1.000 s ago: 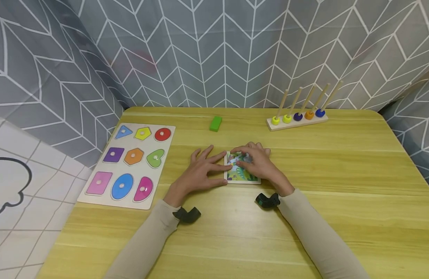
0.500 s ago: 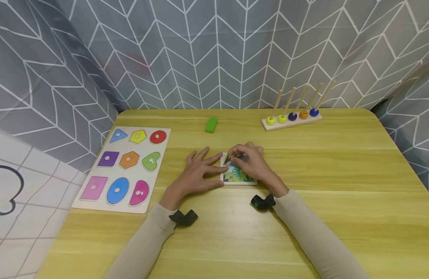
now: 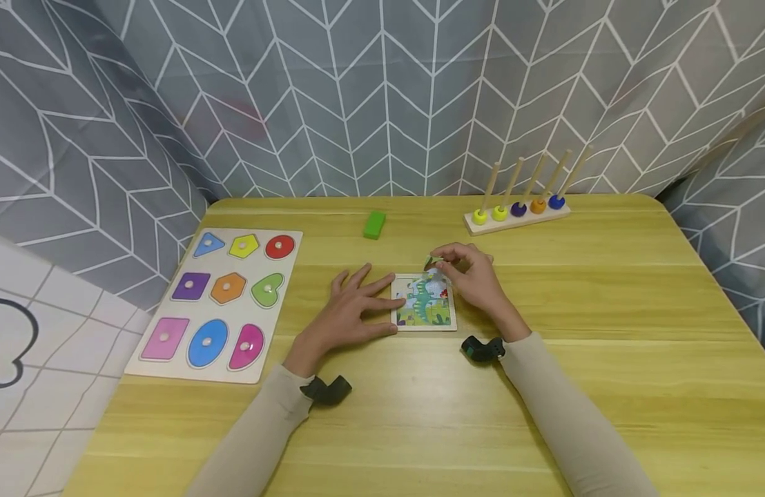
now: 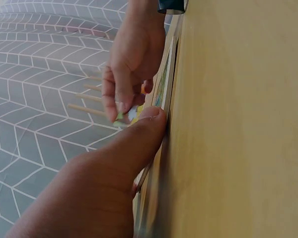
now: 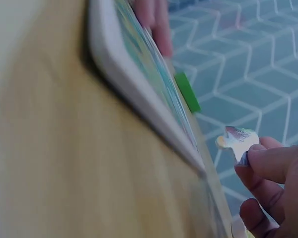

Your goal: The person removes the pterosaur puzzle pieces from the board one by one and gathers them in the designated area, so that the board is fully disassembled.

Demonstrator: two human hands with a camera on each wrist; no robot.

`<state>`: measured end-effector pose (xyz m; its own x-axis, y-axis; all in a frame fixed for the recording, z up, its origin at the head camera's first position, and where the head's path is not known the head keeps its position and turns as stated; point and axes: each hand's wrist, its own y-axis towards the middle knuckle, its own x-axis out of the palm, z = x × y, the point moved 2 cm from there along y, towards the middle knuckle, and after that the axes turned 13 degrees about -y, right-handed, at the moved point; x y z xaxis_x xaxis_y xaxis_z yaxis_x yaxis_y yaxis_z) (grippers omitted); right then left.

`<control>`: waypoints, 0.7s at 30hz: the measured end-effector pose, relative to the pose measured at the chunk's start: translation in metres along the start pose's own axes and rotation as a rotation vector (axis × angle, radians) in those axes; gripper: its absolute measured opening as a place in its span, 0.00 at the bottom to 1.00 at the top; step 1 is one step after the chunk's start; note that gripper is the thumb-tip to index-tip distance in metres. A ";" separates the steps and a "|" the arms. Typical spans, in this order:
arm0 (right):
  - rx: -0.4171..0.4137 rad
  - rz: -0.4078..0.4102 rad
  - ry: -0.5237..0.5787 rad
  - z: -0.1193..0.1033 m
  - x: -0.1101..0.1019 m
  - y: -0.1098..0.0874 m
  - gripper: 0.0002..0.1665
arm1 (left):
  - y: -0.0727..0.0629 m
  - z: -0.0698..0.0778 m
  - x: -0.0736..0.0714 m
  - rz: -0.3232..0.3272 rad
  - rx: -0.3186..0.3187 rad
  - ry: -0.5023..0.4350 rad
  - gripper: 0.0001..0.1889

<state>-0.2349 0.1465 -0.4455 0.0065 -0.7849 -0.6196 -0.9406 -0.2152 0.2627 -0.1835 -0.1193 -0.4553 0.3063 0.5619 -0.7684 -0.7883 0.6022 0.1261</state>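
A small jigsaw puzzle point(image 3: 424, 312) in a pale wooden frame lies flat mid-table, its picture a green-blue dinosaur. My left hand point(image 3: 350, 310) is spread along its left side, with straight fingers and thumb touching the frame. Just above the puzzle's far right corner, my right hand point(image 3: 478, 279) pinches a jigsaw piece point(image 5: 241, 144) between thumb and fingers. That piece is lifted clear of the frame in the right wrist view. In the left wrist view my left thumb point(image 4: 144, 131) presses on the frame's edge. The upper part of the puzzle is partly hidden by my right fingers.
A shape board point(image 3: 199, 288) with several knobbed colored pieces lies at the left. A green block point(image 3: 374, 225) sits beyond the puzzle. Toward the back right stands a pegged wooden base point(image 3: 517, 219) with colored beads. A patterned grey curtain point(image 3: 382, 96) hangs behind the table.
My right hand has risen off the puzzle and shifted right and away, with a jigsaw piece in its pinch. My left hand stays at the frame. The head view has shifted slightly.
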 end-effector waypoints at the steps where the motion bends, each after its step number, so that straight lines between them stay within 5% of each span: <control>1: 0.016 0.013 -0.003 0.005 -0.004 0.000 0.10 | 0.000 0.000 0.000 0.001 0.002 -0.002 0.26; 8: 0.115 0.044 -0.059 0.030 -0.026 0.001 0.12 | -0.001 0.000 0.001 0.003 -0.002 -0.002 0.26; 21: 0.103 0.074 -0.225 0.043 -0.037 0.001 0.11 | -0.001 0.000 0.000 0.003 -0.006 -0.009 0.26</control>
<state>-0.2504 0.2005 -0.4545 -0.1283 -0.6446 -0.7537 -0.9655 -0.0924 0.2434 -0.1820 -0.1197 -0.4555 0.3089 0.5684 -0.7626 -0.7923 0.5973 0.1243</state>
